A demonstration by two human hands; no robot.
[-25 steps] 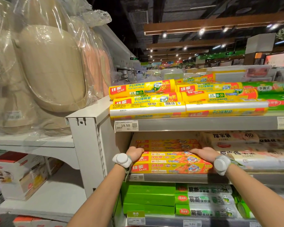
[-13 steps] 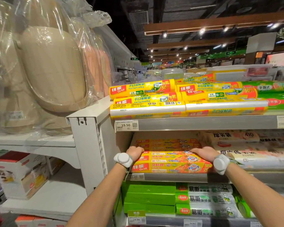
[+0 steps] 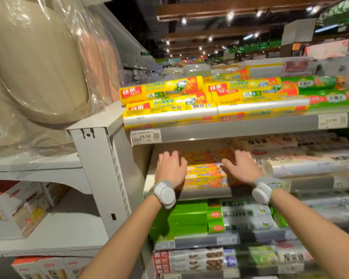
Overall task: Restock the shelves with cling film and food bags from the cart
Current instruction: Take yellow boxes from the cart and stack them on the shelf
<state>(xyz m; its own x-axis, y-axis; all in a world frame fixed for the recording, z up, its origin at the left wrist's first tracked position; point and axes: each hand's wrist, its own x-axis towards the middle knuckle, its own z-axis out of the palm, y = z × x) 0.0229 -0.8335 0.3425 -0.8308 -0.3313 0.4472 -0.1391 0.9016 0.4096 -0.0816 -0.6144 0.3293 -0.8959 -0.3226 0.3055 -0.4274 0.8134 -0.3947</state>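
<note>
A stack of orange-and-yellow food bag boxes lies on the second shelf. My left hand rests flat on the stack's left end, fingers spread and straight. At the stack's right end my right hand lies flat too, fingers pointing into the shelf. More orange boxes sit behind the stack. Both wrists wear white bands. The cart is out of view.
Yellow food bag rolls and green rolls fill the top shelf. White rolls lie right of my hands. Green boxes sit one shelf down. A grey shelf upright stands left, with wrapped beige bins beyond.
Both hands opened and slid up onto the top of the box stack, fingers now spread flat. The camera moved closer and tilted downward.
</note>
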